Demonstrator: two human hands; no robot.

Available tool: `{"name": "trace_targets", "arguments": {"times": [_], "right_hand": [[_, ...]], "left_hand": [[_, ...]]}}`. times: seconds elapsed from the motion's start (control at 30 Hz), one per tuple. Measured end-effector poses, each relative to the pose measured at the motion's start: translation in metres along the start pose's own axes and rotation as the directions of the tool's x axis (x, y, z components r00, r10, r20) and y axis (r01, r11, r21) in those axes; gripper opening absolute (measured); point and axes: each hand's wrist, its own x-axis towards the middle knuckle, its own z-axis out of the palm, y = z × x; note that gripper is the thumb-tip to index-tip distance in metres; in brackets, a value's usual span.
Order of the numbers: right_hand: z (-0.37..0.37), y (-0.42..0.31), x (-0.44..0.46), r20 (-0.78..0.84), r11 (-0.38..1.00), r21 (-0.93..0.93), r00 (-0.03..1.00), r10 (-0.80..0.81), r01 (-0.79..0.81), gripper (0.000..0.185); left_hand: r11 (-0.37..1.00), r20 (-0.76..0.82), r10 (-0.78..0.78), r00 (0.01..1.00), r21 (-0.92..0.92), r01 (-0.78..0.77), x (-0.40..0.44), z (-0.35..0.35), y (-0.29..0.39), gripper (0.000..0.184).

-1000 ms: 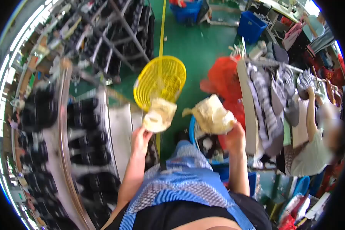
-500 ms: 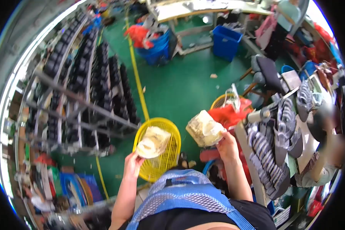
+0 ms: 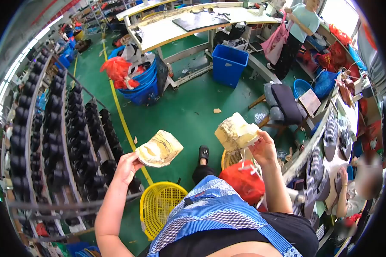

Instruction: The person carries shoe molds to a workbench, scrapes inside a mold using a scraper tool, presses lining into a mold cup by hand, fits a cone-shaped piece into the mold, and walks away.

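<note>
My left hand (image 3: 128, 168) grips the near edge of a cream-yellow, blocky piece (image 3: 162, 148) with dark brown stains and a rounded, hollow-looking side. My right hand (image 3: 265, 147) pinches the edge of a similar stained cream-yellow block (image 3: 232, 133). Both pieces are held up apart from each other, in front of my blue apron (image 3: 210, 210). What they are made of I cannot tell. Below my left forearm stands a yellow mesh basket (image 3: 146, 214). A red bag (image 3: 245, 182) lies beneath my right forearm, over another yellowish basket (image 3: 227, 162).
Racks of black shoes (image 3: 58, 141) line the left. Ahead are blue bins (image 3: 230, 64), a bucket stack (image 3: 143, 88) and a white workbench (image 3: 163, 36). A padded stool (image 3: 287, 103) stands right. One person (image 3: 302, 25) stands behind; another sits at the shoe-sole bench (image 3: 326, 171).
My body and view have moved forward along the green floor. The left block has shifted out from above the yellow basket, which is now nearer my side. Both hands keep their hold.
</note>
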Motion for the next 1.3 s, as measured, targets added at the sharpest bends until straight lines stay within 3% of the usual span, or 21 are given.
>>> {"name": "trace_targets", "arguments": {"times": [0.27,0.47,0.57,0.63,0.83,1.03,1.1,1.17,1.3], "right_hand": [[0.091,-0.083,0.192,-0.118,0.996,-0.076,0.992,-0.049,0.040,0.031],[0.163,-0.133,0.339,-0.041,0.988,-0.143,0.997,-0.071,0.065,0.040],[0.206,-0.145,0.406,-0.043,0.987,-0.121,0.993,-0.109,0.103,0.041],[0.228,-0.153,0.442,-0.002,0.991,-0.063,0.993,-0.117,0.117,0.030],[0.301,-0.165,0.579,-0.071,0.990,0.074,0.991,-0.114,0.119,0.032],[0.359,-0.196,0.699,-0.055,0.989,0.092,0.992,-0.111,0.116,0.032],[0.373,-0.212,0.738,-0.051,0.990,0.084,0.992,-0.113,0.117,0.032],[0.388,-0.221,0.777,-0.066,0.993,0.078,0.994,-0.087,0.092,0.030],[0.395,-0.238,0.867,-0.027,0.986,0.165,1.000,-0.015,0.019,0.026]], "left_hand": [[0.976,0.155,-0.121,0.980,0.196,0.089,0.225,0.025,0.158,0.025],[0.907,0.202,-0.135,0.970,0.420,0.039,0.370,0.035,0.274,0.026],[0.852,0.189,-0.153,0.970,0.523,0.033,0.451,0.039,0.328,0.028],[0.805,0.212,-0.246,0.946,0.588,0.078,0.496,0.050,0.368,0.028],[0.759,0.229,-0.213,0.950,0.651,0.013,0.660,0.057,0.459,0.028],[0.598,0.347,-0.375,0.860,0.799,-0.061,0.803,0.070,0.541,0.028],[0.492,0.354,-0.382,0.853,0.860,-0.137,0.843,0.073,0.555,0.028],[0.427,0.321,-0.474,0.820,0.898,-0.104,0.886,0.076,0.566,0.027],[0.361,0.301,-0.512,0.804,0.925,-0.117,0.957,0.087,0.572,0.029]]}}
